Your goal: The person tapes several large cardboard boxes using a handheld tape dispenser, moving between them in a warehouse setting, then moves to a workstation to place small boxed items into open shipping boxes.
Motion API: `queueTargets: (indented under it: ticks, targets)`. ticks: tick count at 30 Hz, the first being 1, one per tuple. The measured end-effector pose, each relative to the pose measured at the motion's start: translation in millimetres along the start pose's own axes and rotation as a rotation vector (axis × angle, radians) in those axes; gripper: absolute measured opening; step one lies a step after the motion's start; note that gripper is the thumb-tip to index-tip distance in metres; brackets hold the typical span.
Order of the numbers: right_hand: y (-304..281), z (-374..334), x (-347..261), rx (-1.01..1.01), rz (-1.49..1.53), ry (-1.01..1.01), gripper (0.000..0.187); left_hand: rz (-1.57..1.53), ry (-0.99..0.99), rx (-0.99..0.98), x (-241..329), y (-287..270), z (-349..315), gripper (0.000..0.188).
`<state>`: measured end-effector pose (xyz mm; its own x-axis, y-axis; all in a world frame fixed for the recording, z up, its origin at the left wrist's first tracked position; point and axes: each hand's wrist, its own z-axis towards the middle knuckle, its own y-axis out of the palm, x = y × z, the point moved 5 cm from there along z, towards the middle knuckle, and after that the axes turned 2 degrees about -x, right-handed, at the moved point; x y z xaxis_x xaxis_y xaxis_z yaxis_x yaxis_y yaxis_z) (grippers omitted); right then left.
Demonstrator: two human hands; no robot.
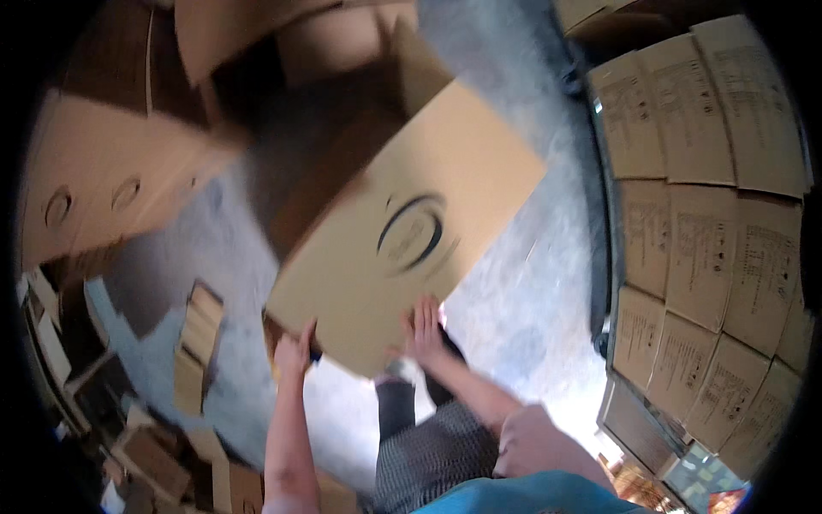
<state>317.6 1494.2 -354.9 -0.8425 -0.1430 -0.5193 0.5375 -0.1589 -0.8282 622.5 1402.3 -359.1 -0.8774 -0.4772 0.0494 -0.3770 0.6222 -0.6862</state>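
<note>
A large brown cardboard box (484,146) is tilted in front of me, its broad panel marked with a black ring. Its far end stands open, showing a dark inside. At the near left corner of the box is my left hand (294,351), closed with the thumb up against the cardboard. A small dark blue piece and a bit of yellow show beside that hand, too small to name. My right hand (424,332) lies on the near edge of the panel, fingers stretched out flat and holding nothing.
Stacked closed cartons (698,257) line the right side behind a dark rail (599,214). More large boxes (111,171) stand at the far left. A folded cardboard piece (199,343) lies on the grey floor (522,325), with loose cardboard (150,458) at the lower left.
</note>
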Motion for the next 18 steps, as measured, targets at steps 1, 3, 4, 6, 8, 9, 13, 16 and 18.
queueTargets:
  ticks: [1,3,4,6,8,9,13,16,18]
  targets:
    - [1.6,-18.9,2.2,-0.103,-0.120,0.263,0.098,-0.007,0.007,-0.003,-1.4,-0.9,-2.9,0.091]
    - [-10.2,-17.5,-29.6,0.192,0.368,1.036,0.097,-0.011,0.013,0.022,-6.5,-17.9,-13.0,0.089]
    - [9.9,-53.6,-33.3,0.423,0.599,1.541,0.095,0.023,0.067,0.015,7.6,-2.6,0.3,0.088]
    - [35.5,-31.8,-89.0,0.414,1.726,1.917,0.091,0.063,-0.020,0.024,-5.8,-0.8,6.6,0.087]
    - [45.1,-10.5,-119.8,0.303,2.358,1.971,0.091,0.088,-0.034,-0.013,13.3,-16.9,-3.4,0.087]
    - [46.0,0.4,-110.0,0.277,2.491,1.882,0.090,0.100,-0.044,-0.033,20.5,-22.2,-6.5,0.086]
    - [63.9,-12.3,49.5,0.617,2.437,0.894,0.090,0.154,0.023,-0.065,63.6,-19.9,-4.9,0.085]
    - [-22.2,91.4,195.8,0.696,1.647,1.109,0.075,0.116,-0.033,-0.059,21.7,-31.8,-6.6,0.083]
    - [-79.0,153.8,279.5,0.685,1.086,1.072,0.077,0.084,-0.044,-0.029,-6.5,-24.4,2.4,0.081]
